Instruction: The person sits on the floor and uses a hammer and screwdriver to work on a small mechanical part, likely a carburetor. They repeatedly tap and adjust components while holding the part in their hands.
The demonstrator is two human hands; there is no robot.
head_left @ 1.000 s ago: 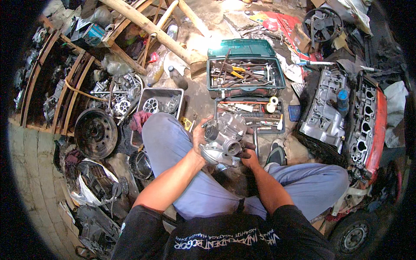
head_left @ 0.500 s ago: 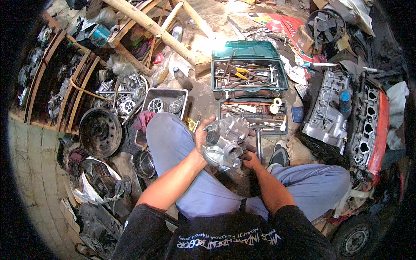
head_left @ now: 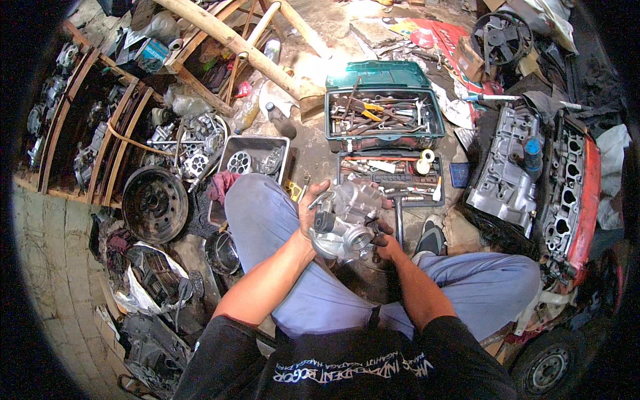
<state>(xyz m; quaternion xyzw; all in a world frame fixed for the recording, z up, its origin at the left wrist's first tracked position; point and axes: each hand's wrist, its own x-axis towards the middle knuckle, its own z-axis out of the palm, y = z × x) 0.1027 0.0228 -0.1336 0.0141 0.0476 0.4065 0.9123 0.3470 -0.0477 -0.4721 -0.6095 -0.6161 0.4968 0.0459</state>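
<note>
While a silver housing [head_left: 351,208] is grasped by left hand [head_left: 309,208] and right hand [head_left: 388,245] at frame centre, it could be dropped if either grip slips.

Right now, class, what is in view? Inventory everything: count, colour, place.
metal part: one, silver, centre
toolbox: one, green, beyond it
tool case: one, dark, toolbox's near side
hand tools: uncountable, mixed colours, in toolbox
tray: one, grey, left of centre
wheel rim: one, dark, left
wooden poles: several, pale, upper left
large engine parts: two, silver, right
fan: one, black, upper right
wheel: one, dark, lower right
left hand: one, bare, holding the metal part
right hand: one, bare, metal part's right
</note>
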